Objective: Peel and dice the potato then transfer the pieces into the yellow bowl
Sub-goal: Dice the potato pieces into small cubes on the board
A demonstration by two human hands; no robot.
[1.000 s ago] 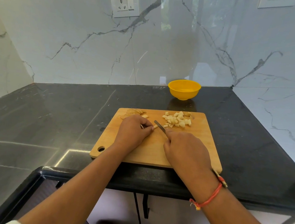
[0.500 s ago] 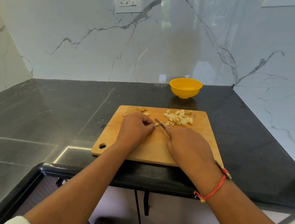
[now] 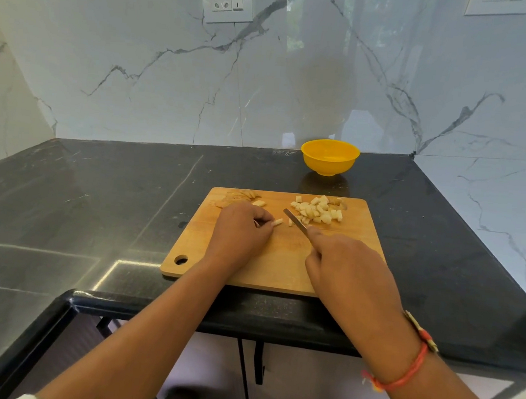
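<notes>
My left hand (image 3: 243, 229) pinches the little potato stick (image 3: 278, 222) by its left end, likely firm but slippery; my right hand (image 3: 345, 263) grips the knife (image 3: 296, 221).

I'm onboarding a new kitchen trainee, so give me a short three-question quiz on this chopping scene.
1. True or false: the yellow bowl stands on the cutting board.
2. Which hand holds the knife? A) left hand B) right hand C) neither
3. Fill the blank: the diced pieces are piled to the ___ of the potato strip that the left hand pinches.

Key: 1 false, it stands on the counter beyond the board; 2 B; 3 right.
</notes>
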